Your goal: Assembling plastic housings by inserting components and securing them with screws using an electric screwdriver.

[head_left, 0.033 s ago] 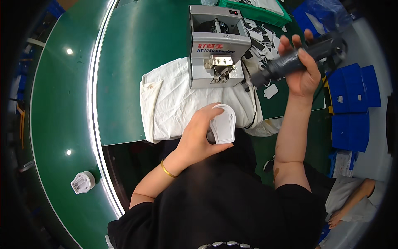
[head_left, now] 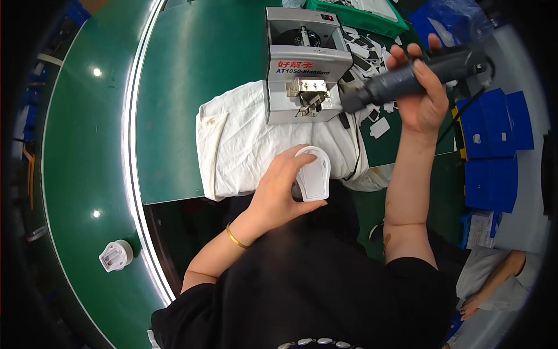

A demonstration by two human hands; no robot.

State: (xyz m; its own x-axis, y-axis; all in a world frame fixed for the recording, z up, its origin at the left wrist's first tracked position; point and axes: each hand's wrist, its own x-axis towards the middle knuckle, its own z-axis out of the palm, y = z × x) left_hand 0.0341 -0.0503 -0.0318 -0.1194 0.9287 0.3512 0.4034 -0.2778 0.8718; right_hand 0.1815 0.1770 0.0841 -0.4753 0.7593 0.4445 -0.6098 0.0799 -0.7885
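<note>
My left hand (head_left: 275, 185) is closed round a small white plastic housing (head_left: 314, 180), rounded at one end and narrower at the other, with its flat panel facing up. A finger lies over its rounded rim. Out to the right, my right hand (head_left: 423, 93) grips a black corded electric screwdriver (head_left: 395, 85), somewhat blurred and held nearly level. The screwdriver's front end points left, toward a grey screw feeder (head_left: 308, 64) with a metal bracket at its front. That end appears close to the feeder's right side; I cannot tell whether they touch.
Under the feeder a white cloth (head_left: 244, 139) covers the green table (head_left: 174, 116). Loose white and dark pieces (head_left: 363, 55) lie beside a green crate (head_left: 372, 17). Another white housing (head_left: 116, 256) sits at left. Blue bins (head_left: 491, 151) and another person's arm (head_left: 494, 282) are at right.
The electric screwdriver in my right hand has shifted slightly, its front end moving left and up toward the feeder. A left finger has slid a little over the housing's rim.
</note>
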